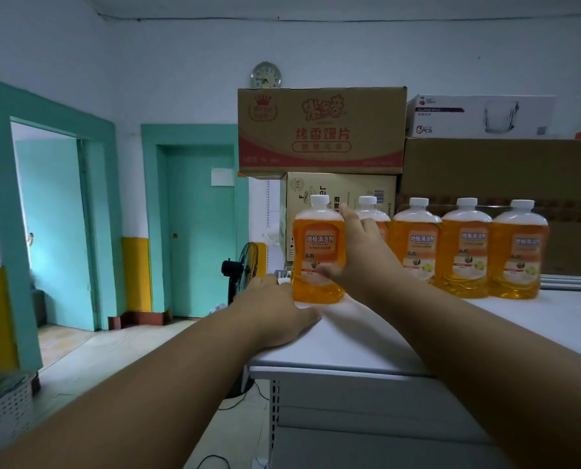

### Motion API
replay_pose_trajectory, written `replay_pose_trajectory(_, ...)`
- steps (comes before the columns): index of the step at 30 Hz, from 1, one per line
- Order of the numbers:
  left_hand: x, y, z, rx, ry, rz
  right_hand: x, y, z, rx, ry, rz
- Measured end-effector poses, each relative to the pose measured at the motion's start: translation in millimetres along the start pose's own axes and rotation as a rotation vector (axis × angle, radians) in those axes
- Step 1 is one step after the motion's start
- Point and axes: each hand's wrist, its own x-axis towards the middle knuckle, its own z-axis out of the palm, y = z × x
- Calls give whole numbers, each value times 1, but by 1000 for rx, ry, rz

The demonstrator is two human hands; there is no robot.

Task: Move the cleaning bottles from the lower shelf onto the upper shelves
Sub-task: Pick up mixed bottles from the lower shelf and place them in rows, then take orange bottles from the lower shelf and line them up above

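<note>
Several orange floor-cleaner bottles with white caps stand in a row on the white top shelf (383, 336). My right hand (360, 255) is shut on the leftmost bottle (317, 238), thumb across its front and fingers behind it; the bottle stands upright on the shelf. The second bottle (370, 211) is mostly hidden behind that hand. Three more bottles (465, 245) stand to the right, touching side by side. My left hand (275, 309) lies flat on the shelf's left corner, just in front of the held bottle's base, holding nothing.
Stacked cardboard boxes (319, 130) and a glass-mug box (478, 115) rise behind the bottles. A lower shelf level (350, 401) shows under the top one. A black fan (245, 265), teal doors and a white basket (1, 414) are on the left.
</note>
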Motion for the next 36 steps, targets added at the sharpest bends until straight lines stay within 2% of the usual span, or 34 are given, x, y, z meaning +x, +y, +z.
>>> replay_pose_trajectory(4, -16, 3, -9, 27, 188, 33, -21, 0, -23, -13, 51, -76)
replay_pose_trajectory(7, -38, 18, -13, -39, 260, 79, -43, 3, -45, -17, 109, -153)
replay_pose_trajectory(15, -131, 124, 17, -197, 534, 160, -145, 41, -133, 4, 178, -286)
replay_pose_trajectory(18, -165, 165, 44, -253, 572, 212, -190, 61, -166, 24, 154, -308)
replay_pose_trajectory(21, -188, 205, 78, -330, 530, 276, -238, 87, -190, 21, 124, -322)
replay_pose_trajectory(27, -200, 268, 165, -423, 250, 348, -325, 153, -201, -10, 67, -176)
replay_pose_trajectory(32, -170, 306, 224, -439, 30, 396, -342, 201, -190, -115, 34, 23)
replay_pose_trajectory(36, -128, 331, 261, -434, -53, 412, -340, 232, -186, -205, 20, 135)
